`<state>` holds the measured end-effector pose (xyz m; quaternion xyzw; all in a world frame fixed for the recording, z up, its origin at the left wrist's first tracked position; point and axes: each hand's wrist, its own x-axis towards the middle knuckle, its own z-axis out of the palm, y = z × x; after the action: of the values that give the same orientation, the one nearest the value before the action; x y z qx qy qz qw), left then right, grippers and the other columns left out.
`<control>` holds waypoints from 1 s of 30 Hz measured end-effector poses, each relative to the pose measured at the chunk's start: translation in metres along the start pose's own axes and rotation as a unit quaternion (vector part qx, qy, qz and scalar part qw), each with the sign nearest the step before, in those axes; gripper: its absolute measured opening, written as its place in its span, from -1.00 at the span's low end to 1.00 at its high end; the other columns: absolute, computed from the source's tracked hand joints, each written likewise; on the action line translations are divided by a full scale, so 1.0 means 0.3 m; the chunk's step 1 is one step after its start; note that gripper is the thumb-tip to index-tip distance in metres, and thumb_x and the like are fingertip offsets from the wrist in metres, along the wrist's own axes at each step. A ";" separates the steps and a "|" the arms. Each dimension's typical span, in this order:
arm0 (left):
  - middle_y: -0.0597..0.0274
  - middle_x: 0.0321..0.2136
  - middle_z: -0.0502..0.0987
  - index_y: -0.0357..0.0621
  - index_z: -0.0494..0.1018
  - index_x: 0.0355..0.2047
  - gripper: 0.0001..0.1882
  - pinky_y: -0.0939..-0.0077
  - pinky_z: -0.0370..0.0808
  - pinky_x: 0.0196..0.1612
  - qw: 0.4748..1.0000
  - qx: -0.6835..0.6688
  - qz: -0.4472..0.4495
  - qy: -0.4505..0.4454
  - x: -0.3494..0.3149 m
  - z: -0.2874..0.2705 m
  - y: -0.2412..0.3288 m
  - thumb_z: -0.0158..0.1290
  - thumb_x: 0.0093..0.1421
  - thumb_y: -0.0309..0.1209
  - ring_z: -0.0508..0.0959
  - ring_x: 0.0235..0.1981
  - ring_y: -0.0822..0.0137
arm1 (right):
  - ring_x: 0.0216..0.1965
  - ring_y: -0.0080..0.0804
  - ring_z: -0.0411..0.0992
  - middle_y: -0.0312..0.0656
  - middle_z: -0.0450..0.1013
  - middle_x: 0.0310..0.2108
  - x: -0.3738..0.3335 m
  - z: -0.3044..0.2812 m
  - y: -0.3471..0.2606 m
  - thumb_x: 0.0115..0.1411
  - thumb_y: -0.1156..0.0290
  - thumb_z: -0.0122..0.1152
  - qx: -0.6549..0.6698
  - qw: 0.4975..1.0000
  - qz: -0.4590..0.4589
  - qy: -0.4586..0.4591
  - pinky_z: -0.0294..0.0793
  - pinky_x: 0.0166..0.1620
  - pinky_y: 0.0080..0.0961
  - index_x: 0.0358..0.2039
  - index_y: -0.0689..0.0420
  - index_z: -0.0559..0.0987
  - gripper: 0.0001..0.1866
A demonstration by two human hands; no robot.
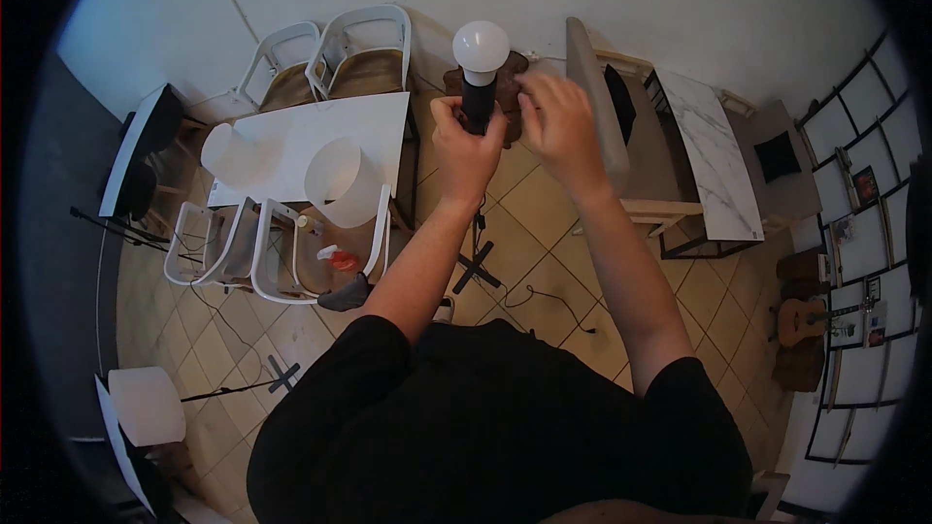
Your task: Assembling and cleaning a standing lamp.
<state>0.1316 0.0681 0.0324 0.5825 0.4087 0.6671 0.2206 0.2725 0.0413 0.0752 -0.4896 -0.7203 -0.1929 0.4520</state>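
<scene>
My left hand (pixel 468 150) is wrapped around the black lamp socket (pixel 479 105), which stands upright in front of me. A round white light bulb (pixel 481 47) sits in the top of the socket. To the right of them my right hand (pixel 558 126) is raised, its fingers loosely bent and apart, with nothing seen in it. It does not touch the bulb. Below the left hand, a thin stand runs down to a black cross-shaped base (pixel 476 268) on the floor, partly hidden by my arm.
Two white lampshades (pixel 335 175) stand on a white table (pixel 374 121) at left, with white chairs (pixel 364 49) around it. A shaded lamp (pixel 146 406) is at lower left. A power cord (pixel 553 293) lies on the tiles. At right are a sofa (pixel 607 121) and a marble-patterned table (pixel 714 155).
</scene>
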 end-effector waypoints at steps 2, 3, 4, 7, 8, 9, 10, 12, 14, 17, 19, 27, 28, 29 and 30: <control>0.01 -0.53 0.49 -0.25 0.29 -0.24 -0.57 0.26 0.47 -0.42 0.999 -0.012 0.009 0.033 -0.002 0.003 -0.002 0.31 0.09 -0.34 0.56 -0.52 0.11 | -0.16 -0.18 0.47 -0.21 0.53 -0.24 -0.024 0.010 -0.022 0.30 0.30 0.19 -0.028 0.998 0.003 -0.063 0.36 -0.02 -0.26 -0.26 0.11 0.60 -0.84; 0.04 -0.52 0.49 -0.25 0.27 -0.22 -0.58 0.30 0.47 -0.41 1.000 -0.013 0.006 0.028 -0.005 0.001 -0.005 0.30 0.11 -0.37 0.55 -0.50 0.18 | -0.20 -0.18 0.46 -0.22 0.52 -0.28 -0.035 0.013 -0.027 0.31 0.31 0.18 -0.051 0.989 0.027 -0.138 0.36 -0.07 -0.26 -0.30 0.11 0.59 -0.85; 0.06 -0.50 0.49 -0.25 0.26 -0.21 -0.59 0.35 0.47 -0.39 1.000 -0.015 0.001 0.025 -0.008 0.005 -0.004 0.28 0.12 -0.39 0.53 -0.49 0.25 | -0.22 -0.19 0.45 -0.23 0.51 -0.32 -0.042 0.012 -0.021 0.31 0.30 0.18 -0.026 0.994 0.010 -0.109 0.34 -0.09 -0.26 -0.32 0.10 0.59 -0.84; 0.01 -0.51 0.50 -0.26 0.27 -0.21 -0.59 0.30 0.48 -0.39 0.999 -0.014 -0.005 0.034 -0.019 0.006 -0.002 0.27 0.11 -0.39 0.55 -0.50 0.16 | -0.27 -0.20 0.45 -0.24 0.50 -0.40 -0.050 0.006 0.000 0.31 0.27 0.17 0.022 0.992 0.020 -0.121 0.30 -0.15 -0.25 -0.36 0.09 0.58 -0.81; -0.03 -0.51 0.50 -0.26 0.27 -0.22 -0.59 0.25 0.48 -0.41 0.999 -0.014 -0.005 0.040 -0.021 0.006 0.001 0.28 0.10 -0.38 0.57 -0.50 0.08 | -0.27 -0.20 0.45 -0.24 0.51 -0.40 -0.049 0.002 0.007 0.32 0.26 0.17 0.032 0.993 0.027 -0.113 0.30 -0.16 -0.25 -0.35 0.09 0.59 -0.81; -0.03 -0.51 0.50 -0.26 0.27 -0.21 -0.58 0.25 0.48 -0.40 0.999 -0.019 -0.012 0.033 -0.026 0.006 0.005 0.28 0.10 -0.38 0.58 -0.50 0.08 | -0.26 -0.19 0.46 -0.24 0.51 -0.41 -0.049 -0.002 0.011 0.32 0.26 0.16 0.047 0.992 0.017 -0.119 0.29 -0.16 -0.25 -0.34 0.09 0.60 -0.81; -0.04 -0.51 0.50 -0.26 0.27 -0.21 -0.58 0.26 0.49 -0.40 0.999 -0.025 -0.017 0.030 -0.028 0.006 0.009 0.28 0.10 -0.38 0.58 -0.49 0.08 | -0.26 -0.19 0.46 -0.24 0.52 -0.40 -0.047 -0.006 0.013 0.32 0.26 0.16 0.036 0.991 0.035 -0.120 0.29 -0.16 -0.25 -0.32 0.08 0.61 -0.81; -0.05 -0.51 0.50 -0.26 0.27 -0.20 -0.58 0.26 0.49 -0.40 0.999 -0.025 -0.025 0.032 -0.033 0.002 0.017 0.28 0.10 -0.37 0.59 -0.48 0.08 | -0.25 -0.17 0.46 -0.25 0.53 -0.39 -0.040 -0.019 0.008 0.33 0.25 0.16 0.033 0.990 0.039 -0.130 0.29 -0.16 -0.24 -0.28 0.07 0.63 -0.81; -0.05 -0.51 0.51 -0.26 0.27 -0.20 -0.58 0.26 0.49 -0.39 0.999 -0.019 -0.027 0.037 -0.035 0.001 0.024 0.27 0.10 -0.37 0.60 -0.47 0.06 | -0.22 -0.16 0.47 -0.23 0.54 -0.36 -0.029 -0.034 -0.005 0.33 0.25 0.16 0.042 0.983 0.058 -0.169 0.31 -0.14 -0.22 -0.25 0.07 0.64 -0.81; 0.08 -0.48 0.50 -0.25 0.25 -0.17 -0.60 0.38 0.47 -0.36 0.999 -0.017 -0.017 0.029 -0.038 0.002 0.025 0.25 0.16 -0.40 0.52 -0.47 0.31 | -0.16 -0.13 0.48 -0.16 0.55 -0.28 0.000 -0.068 -0.023 0.33 0.30 0.14 0.043 0.977 0.067 -0.198 0.34 -0.04 -0.14 -0.16 0.10 0.64 -0.80; 0.07 -0.48 0.50 -0.25 0.25 -0.17 -0.60 0.37 0.47 -0.36 0.999 -0.017 -0.007 0.033 -0.038 -0.001 0.020 0.24 0.16 -0.39 0.52 -0.47 0.30 | -0.06 -0.10 0.47 -0.09 0.54 -0.16 0.018 -0.095 -0.037 0.32 0.37 0.12 0.068 0.988 0.070 -0.122 0.32 0.08 -0.07 -0.05 0.14 0.60 -0.76; 0.07 -0.47 0.51 -0.25 0.25 -0.18 -0.60 0.36 0.49 -0.32 0.999 -0.027 -0.010 0.031 -0.033 -0.019 0.015 0.25 0.16 -0.40 0.54 -0.45 0.28 | 0.42 0.05 0.11 0.08 0.23 0.35 -0.006 -0.158 -0.083 0.12 0.55 0.15 -0.046 0.944 0.012 -0.327 0.03 0.45 -0.05 0.38 0.26 0.22 -0.24; 0.06 -0.47 0.51 -0.25 0.25 -0.18 -0.60 0.37 0.49 -0.31 0.999 -0.030 -0.012 0.029 -0.037 -0.020 0.017 0.26 0.16 -0.40 0.54 -0.44 0.28 | 0.43 0.06 0.09 0.08 0.20 0.37 -0.010 -0.160 -0.084 0.11 0.55 0.17 -0.007 0.983 0.000 -0.185 0.02 0.45 -0.03 0.39 0.27 0.19 -0.20; 0.06 -0.47 0.51 -0.25 0.25 -0.18 -0.59 0.37 0.49 -0.31 0.999 -0.037 -0.009 0.025 -0.039 -0.019 0.018 0.26 0.15 -0.41 0.54 -0.44 0.28 | 0.44 0.06 0.08 0.08 0.16 0.39 -0.014 -0.160 -0.086 0.10 0.54 0.19 0.014 0.997 0.009 -0.071 0.01 0.45 -0.01 0.40 0.27 0.15 -0.17; 0.02 -0.48 0.52 -0.25 0.25 -0.18 -0.59 0.33 0.49 -0.33 0.999 -0.033 -0.009 0.029 -0.039 -0.019 0.019 0.26 0.14 -0.40 0.57 -0.45 0.19 | 0.44 0.06 0.06 0.09 0.13 0.41 -0.017 -0.161 -0.085 0.09 0.53 0.21 0.027 0.998 0.052 0.026 0.00 0.45 0.02 0.42 0.28 0.12 -0.13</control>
<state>0.1299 0.0541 0.0300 0.5515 0.3980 0.6949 0.2336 0.2729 -0.0075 0.1002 -0.5089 -0.6867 -0.1623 0.4931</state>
